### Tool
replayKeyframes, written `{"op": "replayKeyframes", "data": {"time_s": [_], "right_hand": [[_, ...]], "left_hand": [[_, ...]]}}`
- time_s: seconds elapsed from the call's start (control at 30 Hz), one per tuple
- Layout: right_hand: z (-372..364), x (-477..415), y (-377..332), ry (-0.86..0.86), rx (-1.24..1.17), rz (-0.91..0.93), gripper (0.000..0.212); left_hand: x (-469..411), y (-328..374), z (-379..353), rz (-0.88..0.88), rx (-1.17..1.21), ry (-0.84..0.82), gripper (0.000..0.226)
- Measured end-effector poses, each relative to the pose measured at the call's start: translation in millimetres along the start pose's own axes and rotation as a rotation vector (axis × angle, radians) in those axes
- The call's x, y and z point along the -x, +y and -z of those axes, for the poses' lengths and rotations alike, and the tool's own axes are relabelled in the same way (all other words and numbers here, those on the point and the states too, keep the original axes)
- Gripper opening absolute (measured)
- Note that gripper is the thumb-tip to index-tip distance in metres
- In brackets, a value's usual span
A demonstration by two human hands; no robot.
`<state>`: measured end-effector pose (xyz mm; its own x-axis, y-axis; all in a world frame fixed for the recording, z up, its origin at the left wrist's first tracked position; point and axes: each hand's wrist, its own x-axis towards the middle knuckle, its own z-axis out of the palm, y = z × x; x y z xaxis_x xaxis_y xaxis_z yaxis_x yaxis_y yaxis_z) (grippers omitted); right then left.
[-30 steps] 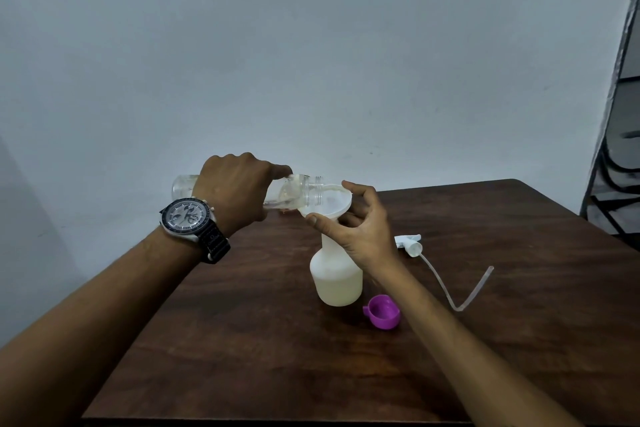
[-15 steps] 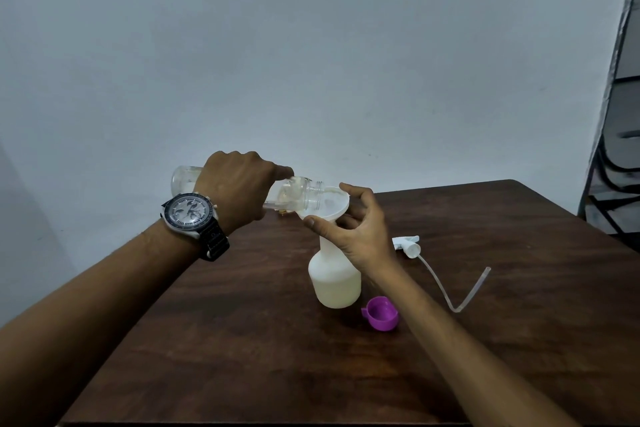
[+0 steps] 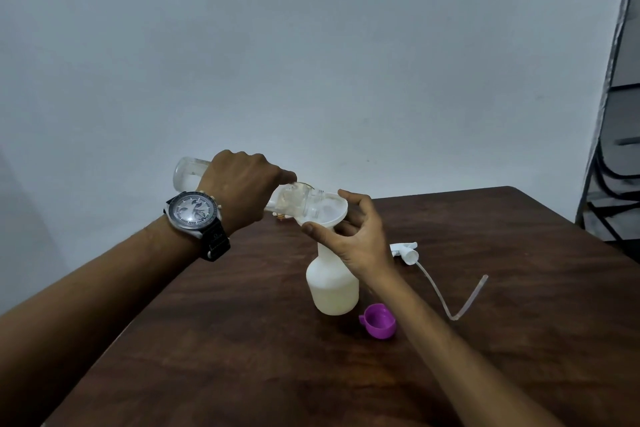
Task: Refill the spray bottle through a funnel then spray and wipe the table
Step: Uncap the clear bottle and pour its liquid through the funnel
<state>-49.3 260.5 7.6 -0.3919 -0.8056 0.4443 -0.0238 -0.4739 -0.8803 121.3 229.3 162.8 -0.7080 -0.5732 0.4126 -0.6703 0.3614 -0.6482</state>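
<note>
Head view: left hand (image 3: 242, 189) grips tilted clear bottle (image 3: 188, 173) over funnel (image 3: 330, 211); right hand (image 3: 360, 241) pinches funnel rim.

Left hand (image 3: 239, 191) knuckles up, fingers (image 3: 285, 177) curled round a clear bottle (image 3: 188, 173), right hand (image 3: 358, 236) pinching a funnel (image 3: 334, 215) rim

light: dim, cool, even | shadows: soft, faint | glare: none | focus: sharp centre | edges: wide-angle bending
</note>
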Motion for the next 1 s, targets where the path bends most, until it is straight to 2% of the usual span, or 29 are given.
{"op": "replayKeyframes", "data": {"time_s": [0.47, 0.63, 0.83, 1.0], "right_hand": [[-2, -1, 2, 0.026, -0.047, -0.010, 0.093], [-1, -1, 0, 0.029, -0.057, -0.023, 0.091], [-2, -2, 1, 0.016, -0.047, -0.022, 0.080], [-2, -2, 0, -0.007, -0.045, -0.029, 0.090]], "left_hand": [[-12, 3, 12, -0.148, -0.070, 0.030, 0.062], [-23, 2, 11, -0.287, -0.154, 0.129, 0.055], [-34, 0, 10, -0.370, -0.219, 0.145, 0.057], [-37, 0, 8, -0.421, -0.205, 0.205, 0.055]]}}
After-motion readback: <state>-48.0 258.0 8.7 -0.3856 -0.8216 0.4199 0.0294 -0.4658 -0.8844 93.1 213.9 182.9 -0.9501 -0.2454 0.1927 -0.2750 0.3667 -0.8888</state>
